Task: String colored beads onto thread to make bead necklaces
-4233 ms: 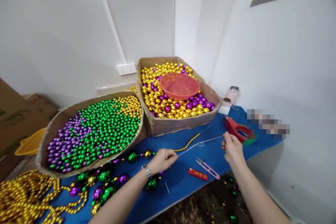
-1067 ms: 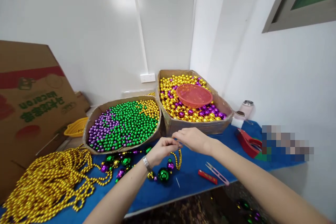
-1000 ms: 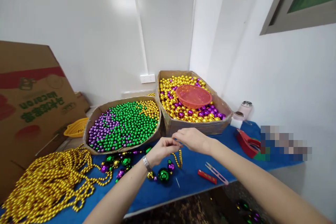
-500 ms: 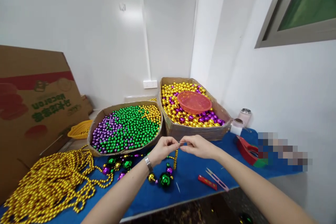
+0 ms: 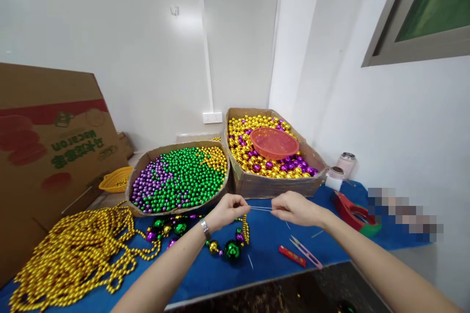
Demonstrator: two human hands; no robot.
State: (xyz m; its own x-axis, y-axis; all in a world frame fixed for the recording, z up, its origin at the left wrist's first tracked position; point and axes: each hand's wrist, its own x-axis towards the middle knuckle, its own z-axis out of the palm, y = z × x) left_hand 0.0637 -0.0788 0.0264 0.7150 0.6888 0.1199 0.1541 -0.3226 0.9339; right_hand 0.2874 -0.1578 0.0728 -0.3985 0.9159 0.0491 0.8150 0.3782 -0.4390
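Note:
A thin white thread (image 5: 260,208) runs taut, in two strands, between my hands above the blue table cover. My left hand (image 5: 228,211), with a metal-banded watch at its wrist, pinches one end. The other end is gripped in my right hand (image 5: 296,208), fingers curled closed. Below my left hand lies a bead necklace (image 5: 232,250) with large green, gold and purple balls, partly hidden by my forearm. A short gold bead strand (image 5: 246,231) hangs beside it. Pink thread snips (image 5: 308,254) and a small red packet (image 5: 293,256) lie nearer the front edge.
Behind my hands stand two cardboard boxes of loose beads, one with small beads (image 5: 183,176), one with larger balls (image 5: 240,156) and a red basket (image 5: 274,143). Gold bead strands (image 5: 69,254) heap at left. A red tape dispenser (image 5: 347,208) sits at right.
My hands have moved apart, the right one going right, and the thread now stretches between them. A short thread piece shows on the table below my right hand.

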